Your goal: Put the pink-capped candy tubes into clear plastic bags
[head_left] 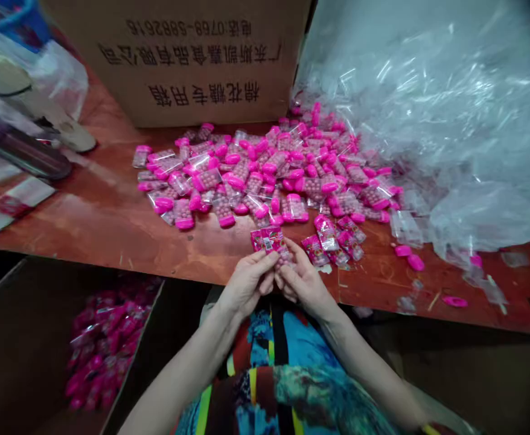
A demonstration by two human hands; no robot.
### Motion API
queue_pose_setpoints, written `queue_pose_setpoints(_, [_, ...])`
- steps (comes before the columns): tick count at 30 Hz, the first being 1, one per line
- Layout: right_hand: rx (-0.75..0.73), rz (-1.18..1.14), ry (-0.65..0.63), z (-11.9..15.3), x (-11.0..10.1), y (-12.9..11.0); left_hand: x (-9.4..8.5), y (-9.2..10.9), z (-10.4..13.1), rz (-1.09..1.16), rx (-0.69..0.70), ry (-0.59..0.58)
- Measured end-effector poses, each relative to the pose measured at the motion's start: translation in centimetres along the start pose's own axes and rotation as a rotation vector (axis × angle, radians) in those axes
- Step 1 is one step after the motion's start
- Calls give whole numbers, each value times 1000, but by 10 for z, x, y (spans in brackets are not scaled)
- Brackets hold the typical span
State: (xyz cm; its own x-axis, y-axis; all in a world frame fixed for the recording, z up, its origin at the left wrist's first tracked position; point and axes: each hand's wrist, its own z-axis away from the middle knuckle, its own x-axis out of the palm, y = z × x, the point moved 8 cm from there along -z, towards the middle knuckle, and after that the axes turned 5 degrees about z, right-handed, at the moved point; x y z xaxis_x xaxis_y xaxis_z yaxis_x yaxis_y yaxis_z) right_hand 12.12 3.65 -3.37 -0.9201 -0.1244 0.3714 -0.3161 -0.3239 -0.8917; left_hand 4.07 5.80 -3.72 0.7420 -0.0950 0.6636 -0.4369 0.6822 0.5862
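Observation:
At the table's front edge, my left hand (247, 279) and my right hand (306, 281) meet, with thumbs and fingers pinched on a small candy packet (270, 237). Its printed pink wrapper shows above the fingertips, and pink candy balls show through its clear part. Just right of my hands lies a small group of similar printed packets (326, 232). Beyond my fingers spreads a large pile of clear candy bottles (251, 169) with bright pink caps, filled with pink balls. How far the lower fingers wrap the packet is hidden.
A cardboard box (210, 72) stands behind the pile. Clear plastic bags (428, 109) heap up on the right, near loose pink caps (414, 261). A sealing machine (25, 121) is at left. Below the reddish table (88, 226), an open carton holds pink packets (106, 338).

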Motion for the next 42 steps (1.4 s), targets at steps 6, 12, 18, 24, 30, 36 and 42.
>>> queue_pose_setpoints(6, [-53, 205, 111, -2, -14, 1, -2, 13, 2, -90, 54, 69])
queue_pose_setpoints(12, [-134, 822, 180, 9, -15, -22, -7, 10, -4, -6, 63, 166])
queue_pose_setpoints(18, [-164, 593, 140, 9, -8, -18, 2, 11, -2, 8, 11, 50])
queue_pose_setpoints(24, [-25, 162, 123, 6, -9, -10, 7, 3, 2, -76, -49, -43])
queue_pose_setpoints(30, [32, 46, 35, 2, -11, -5, 8, -4, 1, -145, -58, -85])
queue_pose_setpoints(36, [46, 87, 76, 0, -16, 2, 16, -15, 1, -133, -105, -118])
queue_pose_setpoints(42, [-217, 682, 465, 37, -76, -60, 10, 5, 11, -467, 48, -19])
